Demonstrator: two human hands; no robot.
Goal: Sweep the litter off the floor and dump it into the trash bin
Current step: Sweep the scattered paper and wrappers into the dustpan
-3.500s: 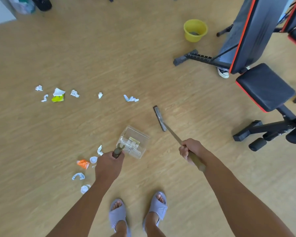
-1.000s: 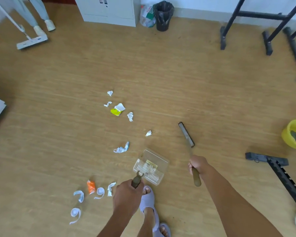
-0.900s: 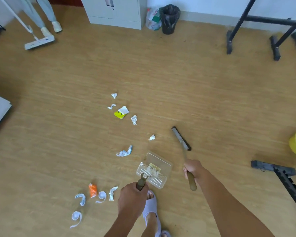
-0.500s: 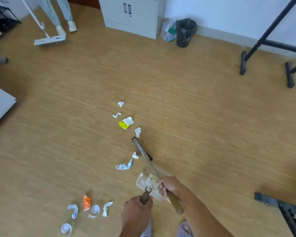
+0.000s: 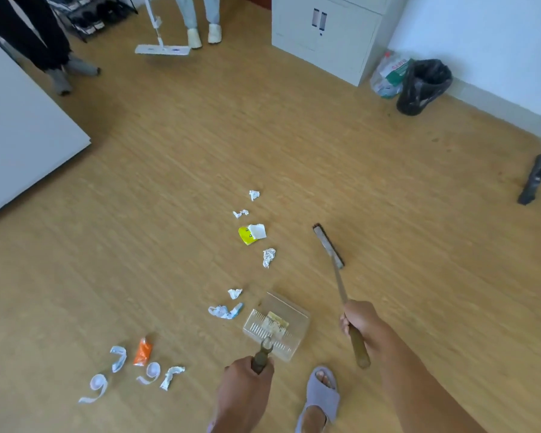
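My left hand (image 5: 245, 381) grips the handle of a clear plastic dustpan (image 5: 277, 326) that sits on the wood floor with a scrap in it. My right hand (image 5: 361, 320) grips the brown handle of a broom, whose dark head (image 5: 328, 245) lies on the floor to the right of the litter. Crumpled white paper (image 5: 268, 257), a yellow wrapper (image 5: 251, 234) and a blue-white scrap (image 5: 225, 311) lie in a line left of the broom. An orange wrapper (image 5: 143, 354) and white strips (image 5: 152, 371) lie at lower left. The black-lined trash bin (image 5: 422, 85) stands by the far wall.
A white cabinet (image 5: 328, 32) stands beside the bin, with a plastic bag (image 5: 386, 75) between them. Another person's legs and a flat mop (image 5: 162, 50) are at the back. A white panel (image 5: 22, 142) fills the left; a dark equipment foot (image 5: 533, 179) sits right.
The broom head swung from the litter line, just above the dustpan, back out to the right. My view tilted up toward the far wall, and a small scrap now lies nearer the dustpan.
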